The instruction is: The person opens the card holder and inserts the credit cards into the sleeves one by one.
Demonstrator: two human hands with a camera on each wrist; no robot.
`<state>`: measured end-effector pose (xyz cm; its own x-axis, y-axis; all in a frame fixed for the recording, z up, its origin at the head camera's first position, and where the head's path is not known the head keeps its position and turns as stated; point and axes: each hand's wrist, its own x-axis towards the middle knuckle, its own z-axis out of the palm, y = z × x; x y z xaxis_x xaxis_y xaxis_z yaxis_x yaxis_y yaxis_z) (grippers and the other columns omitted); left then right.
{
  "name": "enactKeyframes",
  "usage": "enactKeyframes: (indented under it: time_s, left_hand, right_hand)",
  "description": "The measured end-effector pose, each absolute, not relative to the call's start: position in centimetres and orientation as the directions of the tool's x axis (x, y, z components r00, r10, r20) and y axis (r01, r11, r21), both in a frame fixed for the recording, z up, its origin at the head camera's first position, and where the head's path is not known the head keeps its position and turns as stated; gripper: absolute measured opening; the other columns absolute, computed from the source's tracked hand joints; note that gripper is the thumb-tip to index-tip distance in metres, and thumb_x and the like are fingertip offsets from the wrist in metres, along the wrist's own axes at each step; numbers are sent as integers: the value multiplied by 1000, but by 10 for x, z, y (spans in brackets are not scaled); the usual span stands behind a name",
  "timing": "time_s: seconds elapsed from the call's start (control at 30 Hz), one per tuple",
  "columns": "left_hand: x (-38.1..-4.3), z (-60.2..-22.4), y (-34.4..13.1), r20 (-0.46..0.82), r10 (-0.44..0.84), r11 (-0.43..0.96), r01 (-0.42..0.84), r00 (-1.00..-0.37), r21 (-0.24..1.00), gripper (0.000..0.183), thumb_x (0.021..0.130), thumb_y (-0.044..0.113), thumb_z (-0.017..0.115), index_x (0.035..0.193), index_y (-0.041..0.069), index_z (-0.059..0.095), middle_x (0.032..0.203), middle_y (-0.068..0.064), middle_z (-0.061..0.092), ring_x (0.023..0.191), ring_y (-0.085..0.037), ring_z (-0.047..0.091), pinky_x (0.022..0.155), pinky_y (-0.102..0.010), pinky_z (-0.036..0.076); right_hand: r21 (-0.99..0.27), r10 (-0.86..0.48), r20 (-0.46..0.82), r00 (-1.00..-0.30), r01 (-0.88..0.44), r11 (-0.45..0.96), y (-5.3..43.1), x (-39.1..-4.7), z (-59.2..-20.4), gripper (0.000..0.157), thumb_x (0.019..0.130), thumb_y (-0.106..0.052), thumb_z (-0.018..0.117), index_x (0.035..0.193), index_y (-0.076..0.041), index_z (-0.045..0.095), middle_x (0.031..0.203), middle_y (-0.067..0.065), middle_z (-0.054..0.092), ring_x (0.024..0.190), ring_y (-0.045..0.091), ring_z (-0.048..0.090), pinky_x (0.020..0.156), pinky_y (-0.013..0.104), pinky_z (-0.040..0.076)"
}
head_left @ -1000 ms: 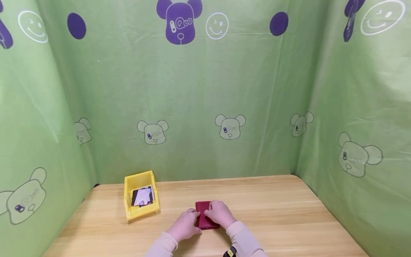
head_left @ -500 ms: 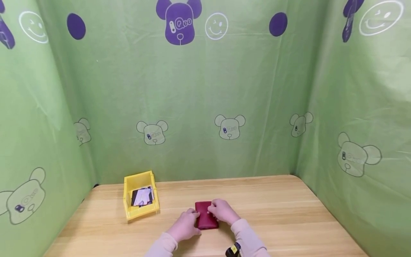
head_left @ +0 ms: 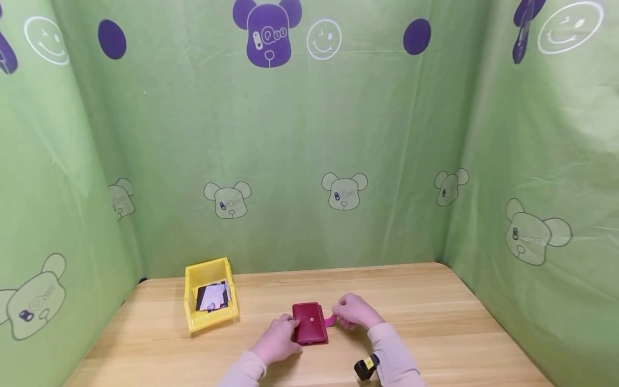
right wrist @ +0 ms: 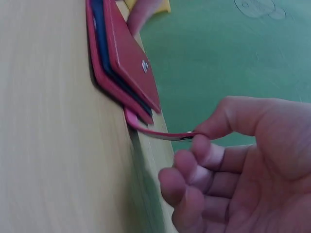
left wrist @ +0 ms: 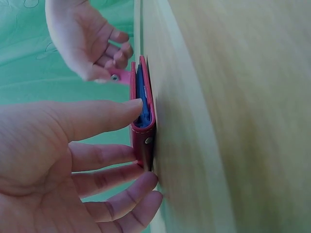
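A dark red card wallet [head_left: 309,324] lies on the table with blue inner sleeves [left wrist: 141,94] showing at its edges. A metal snap stud [right wrist: 145,66] sits on its top cover. My left hand [head_left: 278,338] holds the wallet at its left side, thumb at the near corner and fingers along the spine. Thumb and index finger of my right hand [head_left: 355,312] pinch the free end of the pink snap strap [right wrist: 160,135]. The strap stretches out from the wallet's right side, away from the cover.
A yellow bin [head_left: 189,293] holding several cards [head_left: 213,296] stands at the back left of the wooden table [head_left: 425,322]. Green patterned cloth [head_left: 290,134] hangs behind and along both sides.
My right hand has moved right from over the wallet, drawing the strap off the cover so the stud shows. The left hand stays at the wallet's left side.
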<state>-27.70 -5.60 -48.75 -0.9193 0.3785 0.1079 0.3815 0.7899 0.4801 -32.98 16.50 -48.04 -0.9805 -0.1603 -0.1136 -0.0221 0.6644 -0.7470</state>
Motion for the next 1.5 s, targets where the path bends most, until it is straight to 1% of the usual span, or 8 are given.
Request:
enactKeyframes:
  time_s: [0.17, 0.33, 0.47, 0.53, 0.63, 0.93, 1.07, 1.5]
  left_hand:
    - [-278, -488, -57, 113, 384, 794, 390, -916, 467, 65, 69, 15, 82, 125, -11, 59, 117, -18, 62, 102, -36, 62, 96, -49, 52]
    - [-278, -487, -58, 109, 385, 793, 390, -916, 468, 65, 69, 16, 83, 124, -10, 59, 115, -18, 63, 101, -35, 62, 95, -47, 53]
    - [-278, -486, -58, 104, 382, 792, 384, -918, 474, 65, 69, 16, 83, 124, -10, 59, 115, -18, 63, 101, -34, 62, 95, -47, 53]
    - [-278, -485, -57, 101, 381, 792, 381, -919, 476, 65, 70, 15, 82, 125, -10, 59, 116, -18, 62, 102, -35, 62, 96, -47, 53]
    - [-278, -484, -57, 104, 385, 790, 385, -917, 477, 63, 70, 14, 82, 124, -10, 60, 117, -19, 63, 103, -35, 63, 96, -47, 53]
    - [-279, -484, -59, 125, 397, 786, 407, -909, 465, 60, 70, 10, 81, 122, -10, 60, 117, -19, 63, 103, -35, 63, 96, -45, 54]
    - [-279, -484, -59, 132, 396, 790, 411, -909, 455, 59, 69, 10, 81, 122, -10, 61, 117, -19, 64, 102, -35, 63, 95, -45, 54]
    - [-281, -479, -59, 81, 412, 769, 394, -908, 503, 65, 68, 14, 83, 122, -12, 60, 114, -22, 64, 98, -33, 64, 93, -45, 55]
  right_hand:
    - [-637, -103, -111, -989, -9, 771, 175, -330, -485, 20, 80, -17, 66, 66, -10, 54, 55, 0, 52, 48, 12, 45, 43, 20, 37]
    - [-550, -101, -55, -993, -55, 834, 175, -330, -489, 25, 72, -13, 76, 76, -6, 52, 69, 5, 53, 61, 19, 49, 53, 28, 44]
    - [-466, -170, 55, -984, -176, 867, 168, -333, -491, 46, 68, -14, 81, 106, 1, 59, 104, 17, 59, 99, 34, 55, 86, 50, 52]
    - [-433, -232, 92, -968, -249, 866, 165, -333, -493, 65, 69, -16, 82, 125, 2, 56, 129, 24, 54, 122, 43, 47, 103, 63, 41]
    - [-447, -327, 84, -941, -329, 832, 162, -333, -495, 81, 73, -18, 79, 144, -1, 43, 152, 28, 33, 142, 49, 26, 113, 70, 24]
    - [-558, -499, -46, -865, -392, 731, 165, -334, -498, 90, 78, -31, 74, 151, -3, 30, 159, 27, 19, 147, 49, 9, 116, 71, 13]
    - [-577, -550, -86, -830, -408, 707, 168, -334, -495, 97, 75, -40, 75, 150, 0, 30, 159, 27, 20, 147, 50, 8, 116, 71, 12]
    - [-555, -556, -140, -820, -400, 729, 171, -333, -497, 100, 70, -40, 74, 151, -2, 30, 160, 22, 20, 148, 46, 14, 117, 69, 15]
